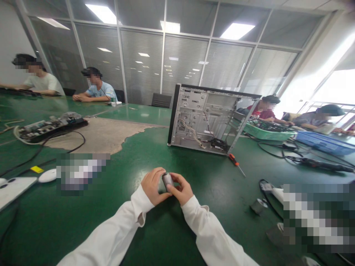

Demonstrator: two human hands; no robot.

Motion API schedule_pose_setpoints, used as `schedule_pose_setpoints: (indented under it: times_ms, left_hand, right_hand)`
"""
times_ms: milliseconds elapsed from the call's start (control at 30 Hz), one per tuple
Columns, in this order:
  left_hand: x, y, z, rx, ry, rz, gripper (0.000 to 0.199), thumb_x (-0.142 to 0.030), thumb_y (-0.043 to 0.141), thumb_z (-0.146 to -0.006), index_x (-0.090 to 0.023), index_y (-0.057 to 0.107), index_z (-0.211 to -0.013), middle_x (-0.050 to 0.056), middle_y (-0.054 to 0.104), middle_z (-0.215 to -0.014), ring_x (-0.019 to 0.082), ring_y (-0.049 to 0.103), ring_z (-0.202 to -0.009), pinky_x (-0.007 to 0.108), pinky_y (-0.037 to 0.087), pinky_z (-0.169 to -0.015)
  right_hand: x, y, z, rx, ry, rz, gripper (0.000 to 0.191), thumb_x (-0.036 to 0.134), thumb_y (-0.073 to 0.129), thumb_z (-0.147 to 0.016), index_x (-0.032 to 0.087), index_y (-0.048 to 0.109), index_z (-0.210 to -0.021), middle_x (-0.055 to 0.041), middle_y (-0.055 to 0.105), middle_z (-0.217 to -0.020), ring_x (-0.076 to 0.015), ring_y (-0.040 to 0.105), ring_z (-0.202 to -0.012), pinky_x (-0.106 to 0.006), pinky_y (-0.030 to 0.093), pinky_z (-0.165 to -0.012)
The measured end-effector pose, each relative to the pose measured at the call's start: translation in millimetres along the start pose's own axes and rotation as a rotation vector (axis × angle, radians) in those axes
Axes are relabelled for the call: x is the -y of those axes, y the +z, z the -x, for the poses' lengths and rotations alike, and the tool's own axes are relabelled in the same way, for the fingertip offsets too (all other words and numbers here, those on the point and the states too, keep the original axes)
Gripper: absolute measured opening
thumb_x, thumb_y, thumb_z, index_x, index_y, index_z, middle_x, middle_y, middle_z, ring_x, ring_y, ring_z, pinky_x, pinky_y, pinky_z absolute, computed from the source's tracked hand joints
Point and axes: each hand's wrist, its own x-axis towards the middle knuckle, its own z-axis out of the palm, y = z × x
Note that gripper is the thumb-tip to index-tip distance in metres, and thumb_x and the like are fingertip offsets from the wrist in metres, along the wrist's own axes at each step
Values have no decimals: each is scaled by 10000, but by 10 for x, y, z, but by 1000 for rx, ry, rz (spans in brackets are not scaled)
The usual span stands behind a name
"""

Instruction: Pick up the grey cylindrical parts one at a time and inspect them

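Left hand (152, 186) and right hand (183, 189) are gripping the metal cylinder (167, 179) from opposite sides, its long axis pointing mostly away from the wearer, well short of the green desk's (210, 181) far edge.

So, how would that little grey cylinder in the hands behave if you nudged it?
Laid on its side, the grey cylinder would probably roll, given its rounded wall. Its metallic look suggests it's stiff and perhaps heavy for its size.
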Motion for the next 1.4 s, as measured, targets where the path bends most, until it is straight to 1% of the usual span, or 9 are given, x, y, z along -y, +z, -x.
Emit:
schedule_pose_setpoints:
  times_ms: [133, 267, 367, 500, 667, 867, 1000, 1167, 1400]
  left_hand:
    - [24, 63, 21, 9, 85, -65, 473, -353, 574, -617, -132, 466, -1021, 153, 501, -1065, 249, 431, -1017, 355, 305, -875]
    - [92, 110, 23, 86, 62, -72, 468, -295, 565, -631, -154, 443, -1060, 129, 469, -1130, 247, 385, -1076, 367, 265, -908]
    - [168, 159, 32, 107, 2, -50, 610, -300, 613, -569, -171, 384, -1119, 125, 425, -1173, 264, 352, -1104, 394, 265, -907]
    - [250, 220, 59, 95, -76, 18, 787, -327, 664, -488, -150, 312, -1169, 148, 429, -1149, 281, 376, -1073, 406, 297, -877]
    - [245, 247, 69, 93, -146, 124, 613, -292, 646, -523, -174, 420, -1080, 111, 515, -1049, 262, 449, -978, 395, 319, -852]
    - [177, 293, 47, 60, -190, 205, 498, -282, 629, -560, -163, 471, -1017, 109, 540, -1002, 238, 480, -923, 365, 349, -829]
    - [165, 314, 36, 48, -266, 264, 404, -230, 606, -580, -182, 503, -967, 82, 562, -949, 223, 490, -895, 353, 358, -821]
    - [166, 319, 35, 20, -299, 325, 371, -206, 591, -579, -192, 519, -942, 58, 568, -932, 208, 490, -885, 349, 353, -830]
    - [145, 296, 20, 24, -341, 309, 349, -198, 613, -556, -205, 533, -895, 46, 578, -884, 216, 502, -858, 351, 359, -810]
  right_hand:
    - [23, -2, 0, 2, -52, 87, 432, 197, 588, -573, 197, 509, -998, -49, 575, -930, -182, 529, -818, -211, 403, -487]
    - [6, -14, -43, -5, -72, 155, 504, 180, 609, -546, 205, 477, -1031, -38, 598, -910, -178, 553, -802, -250, 426, -568]
    - [-40, -10, -70, -29, -24, 173, 542, 180, 625, -530, 206, 457, -1045, -26, 617, -852, -172, 570, -767, -307, 444, -667]
    - [-87, 5, -65, -30, -2, 158, 575, 157, 619, -523, 208, 434, -1065, -23, 614, -858, -164, 576, -753, -323, 460, -695]
    - [-52, -15, -56, -51, -79, 125, 459, 197, 578, -598, 203, 467, -1043, -51, 582, -932, -170, 551, -834, -285, 470, -658]
    - [35, -62, -118, -108, -279, 264, 254, 195, 533, -648, 216, 592, -894, -44, 559, -898, -136, 539, -718, -243, 449, -580]
    - [54, -55, -165, -99, -325, 341, 236, 184, 509, -666, 232, 611, -874, -38, 557, -849, -132, 528, -693, -251, 441, -580]
    - [90, -30, -208, -43, -378, 415, 193, 163, 487, -680, 232, 623, -798, -35, 575, -779, -161, 516, -767, -293, 428, -672]
    - [100, -156, -255, -180, -431, 336, 179, 190, 475, -687, 212, 589, -823, -29, 581, -757, -139, 525, -672, -254, 427, -564]
